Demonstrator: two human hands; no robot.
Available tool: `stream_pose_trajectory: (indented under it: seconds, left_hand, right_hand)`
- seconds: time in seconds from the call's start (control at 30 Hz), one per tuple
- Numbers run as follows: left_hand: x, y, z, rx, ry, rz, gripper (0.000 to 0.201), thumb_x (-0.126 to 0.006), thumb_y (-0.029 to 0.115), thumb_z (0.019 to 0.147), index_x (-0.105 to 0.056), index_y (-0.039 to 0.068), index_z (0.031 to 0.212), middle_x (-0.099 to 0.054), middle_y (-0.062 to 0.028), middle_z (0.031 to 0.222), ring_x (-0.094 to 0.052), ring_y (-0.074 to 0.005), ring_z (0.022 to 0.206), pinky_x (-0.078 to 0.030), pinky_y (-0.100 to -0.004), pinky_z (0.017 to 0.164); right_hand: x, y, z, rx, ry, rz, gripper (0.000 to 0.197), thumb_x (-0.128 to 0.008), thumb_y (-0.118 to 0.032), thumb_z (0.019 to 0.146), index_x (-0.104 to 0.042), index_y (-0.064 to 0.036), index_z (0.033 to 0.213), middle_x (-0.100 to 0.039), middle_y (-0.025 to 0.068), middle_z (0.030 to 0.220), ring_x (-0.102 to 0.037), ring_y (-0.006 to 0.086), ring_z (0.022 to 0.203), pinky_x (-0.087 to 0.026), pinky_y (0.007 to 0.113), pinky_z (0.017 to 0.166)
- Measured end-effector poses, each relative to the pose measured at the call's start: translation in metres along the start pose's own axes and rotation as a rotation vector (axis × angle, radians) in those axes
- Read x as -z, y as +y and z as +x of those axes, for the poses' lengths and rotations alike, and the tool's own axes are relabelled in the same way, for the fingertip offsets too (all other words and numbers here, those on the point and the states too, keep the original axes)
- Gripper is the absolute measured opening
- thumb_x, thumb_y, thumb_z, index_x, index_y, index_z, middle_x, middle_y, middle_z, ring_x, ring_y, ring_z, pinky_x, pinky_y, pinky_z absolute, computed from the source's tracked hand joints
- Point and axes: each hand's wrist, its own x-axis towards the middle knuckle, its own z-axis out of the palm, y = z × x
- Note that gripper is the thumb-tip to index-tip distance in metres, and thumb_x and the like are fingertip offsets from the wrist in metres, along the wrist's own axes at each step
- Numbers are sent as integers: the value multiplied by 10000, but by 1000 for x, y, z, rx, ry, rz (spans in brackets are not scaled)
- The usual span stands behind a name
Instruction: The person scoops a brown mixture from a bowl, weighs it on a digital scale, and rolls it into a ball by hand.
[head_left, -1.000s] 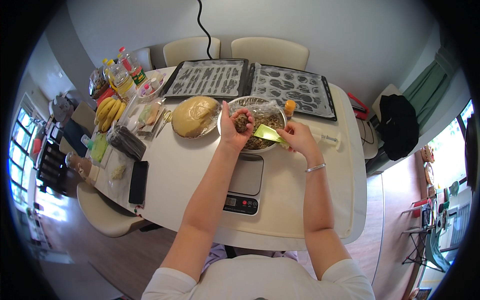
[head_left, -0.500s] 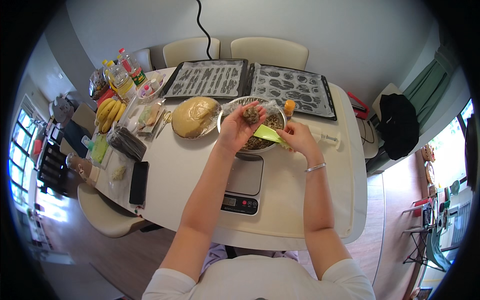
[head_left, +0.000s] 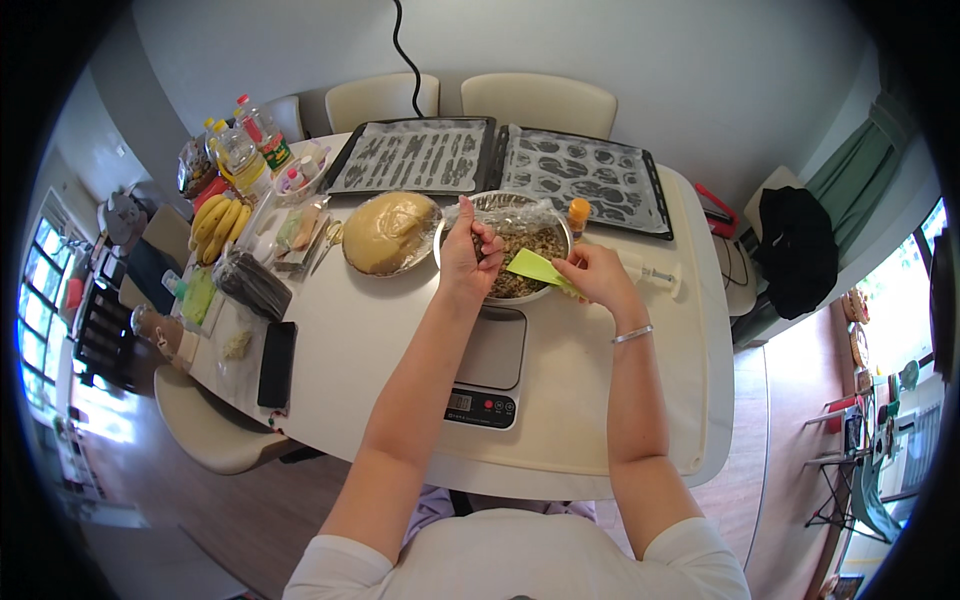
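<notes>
- One dark clump (head_left: 480,244) of filling sits in one left hand (head_left: 472,258), above the eight o'clock side of a single bowl; the fingers curl around it, hiding so much that its shape is hard to judge.
- One right hand (head_left: 597,276), apart from the other, pinches one lime-green scraper (head_left: 535,267), its blade over the bowl's four o'clock side.
- One white-rimmed bowl (head_left: 570,238) contains chopped brown filling (head_left: 537,241), with clear plastic film gathered at twelve o'clock.
- One kitchen scale (head_left: 494,350) rests at six o'clock from the bowl, just beside it.
- One orange-capped bottle (head_left: 579,214) stands at two o'clock, near the rim; one clear syringe-like tool (head_left: 659,276) lies at three.
- One film-covered mound of tan dough (head_left: 388,235) sits at nine o'clock, near the bowl.
- Two dark, lined baking trays occupy ten-thirty (head_left: 492,142) and one-thirty (head_left: 657,203).
- One bunch of bananas (head_left: 217,228) lies farther out at nine; one black phone (head_left: 277,364), at eight.
- Two pale chair backs rise beyond, at eleven (head_left: 383,98) and twelve (head_left: 540,100).
</notes>
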Motion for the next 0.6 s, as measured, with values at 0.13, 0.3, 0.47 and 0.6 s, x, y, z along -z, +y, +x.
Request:
stream_pose_trajectory:
  seconds: [0.13,0.3,0.47,0.6]
  left_hand:
    - [-3,0,-8,-44,-24,273,654,-434,663,896,-600,43,772,-557,-54,679,-540,-153,606,-435,-240,460]
    - [-26,-7,-19,5,-6,121,897,-244,739,900,-578,-58,1139,-614,-178,1060,-616,-275,965,-526,-391,877]
    - [-25,-11,-31,48,-42,-32,972,-213,764,888,-459,-76,1311,-519,-208,1301,-516,-297,1203,-406,-438,1061]
    - [-38,-11,-55,44,-157,27,1074,-213,814,845,-310,-96,1407,-412,-210,1416,-433,-288,1295,-333,-410,1113]
  right_hand:
    - [1,-7,-3,67,197,-233,260,-662,-248,871,-621,6,828,-657,125,782,-657,230,673,-507,339,612]
    - [-19,-21,4,545,600,-42,215,-589,-213,917,-644,-10,957,-638,198,1051,-631,321,967,-502,393,795]
    - [-71,-42,-1,811,480,99,299,-574,-213,939,-563,-19,1166,-592,182,1236,-502,355,1245,-392,384,1044]
    - [-84,-44,-2,749,305,391,302,-556,-187,955,-520,-16,1202,-586,155,1266,-489,323,1276,-379,382,1064]
